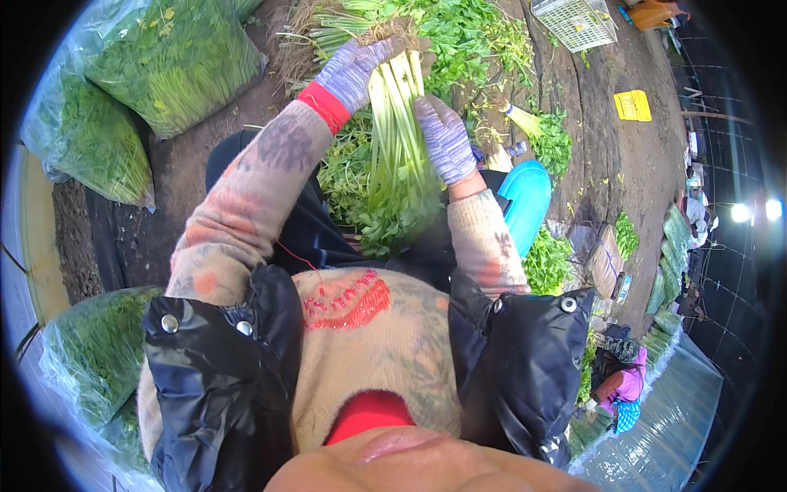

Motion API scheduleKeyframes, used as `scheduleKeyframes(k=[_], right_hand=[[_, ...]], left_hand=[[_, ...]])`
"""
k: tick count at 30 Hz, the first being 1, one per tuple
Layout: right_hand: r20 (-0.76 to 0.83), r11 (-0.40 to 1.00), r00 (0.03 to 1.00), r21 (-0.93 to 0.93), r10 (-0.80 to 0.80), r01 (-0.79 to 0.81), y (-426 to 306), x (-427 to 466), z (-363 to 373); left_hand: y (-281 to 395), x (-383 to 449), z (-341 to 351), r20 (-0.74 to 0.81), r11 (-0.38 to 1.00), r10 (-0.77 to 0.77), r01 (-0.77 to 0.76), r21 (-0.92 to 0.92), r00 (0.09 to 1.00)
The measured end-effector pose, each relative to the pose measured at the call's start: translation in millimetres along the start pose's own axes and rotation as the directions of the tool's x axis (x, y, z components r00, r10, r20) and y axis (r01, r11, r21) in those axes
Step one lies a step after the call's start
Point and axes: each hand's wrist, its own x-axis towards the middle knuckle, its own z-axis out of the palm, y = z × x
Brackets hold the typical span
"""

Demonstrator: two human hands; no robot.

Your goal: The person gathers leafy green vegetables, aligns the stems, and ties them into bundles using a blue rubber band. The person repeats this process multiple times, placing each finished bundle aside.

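Observation:
A bunch of leafy celery (pixel 396 129) hangs before my lap, pale stalks and roots at the top and green leaves below. My left hand (pixel 359 74), in a purple-white knit glove, grips it near the root end. Beside the stalks on the right is my right hand (pixel 444 138), gloved the same way. Its fingertips touch the outer stalk, but whether they pinch it is hidden. Loose celery (pixel 455 37) with roots lies on the ground beyond the bunch. A tied celery bunch (pixel 529 123) rests to the right.
Clear plastic bags of celery (pixel 166 67) stand at the left. A white plastic crate (pixel 575 24) and a yellow card (pixel 632 106) lie on the dark ground sheet. A blue curved object (pixel 527 197) is by my right knee. Another person (pixel 621 381) works at the far right.

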Motion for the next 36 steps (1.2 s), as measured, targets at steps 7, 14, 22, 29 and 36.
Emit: scheduleKeyframes(k=[7,14,22,29,36], right_hand=[[-0.010,0.996,0.996,0.033,0.087,-0.087,6.4,3.3,11.9],[0.127,0.974,0.991,0.217,0.043,-0.070,13.7,-1.3,19.2],[-0.202,0.990,0.974,-0.081,0.100,-0.118,40.9,-9.3,68.9],[-0.255,0.946,0.962,-0.276,0.100,-0.172,58.4,-4.6,47.0],[0.238,0.432,0.919,0.826,0.315,-0.362,54.5,-9.7,30.2]], left_hand=[[-7.2,-1.7,-2.6,-0.076,0.990,-0.005,0.016,0.140,0.997],[1.0,-1.7,4.7,-0.287,0.920,0.130,-0.008,0.391,0.949],[-6.1,-1.9,10.2,-0.387,0.993,0.114,-0.107,0.041,0.915],[8.5,13.1,7.7,-0.248,0.978,0.088,-0.131,-0.164,0.965],[34.4,7.4,-3.4,-0.266,0.958,0.233,-0.268,-0.105,0.936]])
